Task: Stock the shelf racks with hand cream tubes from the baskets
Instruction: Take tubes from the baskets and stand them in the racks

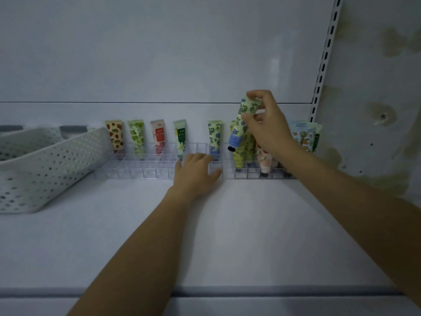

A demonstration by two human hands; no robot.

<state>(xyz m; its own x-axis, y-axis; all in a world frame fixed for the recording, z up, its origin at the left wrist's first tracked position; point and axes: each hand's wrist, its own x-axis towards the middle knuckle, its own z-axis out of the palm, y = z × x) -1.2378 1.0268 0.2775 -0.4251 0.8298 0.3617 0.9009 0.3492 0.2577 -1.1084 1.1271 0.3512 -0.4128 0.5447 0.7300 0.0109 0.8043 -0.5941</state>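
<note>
Held tilted and cap-down in the right hand (266,126), grip closed by thumb and fingertips round the upper half of a blue-flowered hand cream tube (241,124), with its dark cap hanging over the clear rack (141,172) at the back of the shelf (205,236), near a matching tube (214,137) standing upright in a slot. Resting on the rack's front edge, fingers loosely spread and holding nothing: left hand (196,171). Well apart at far left, a white perforated basket (45,169).
</note>
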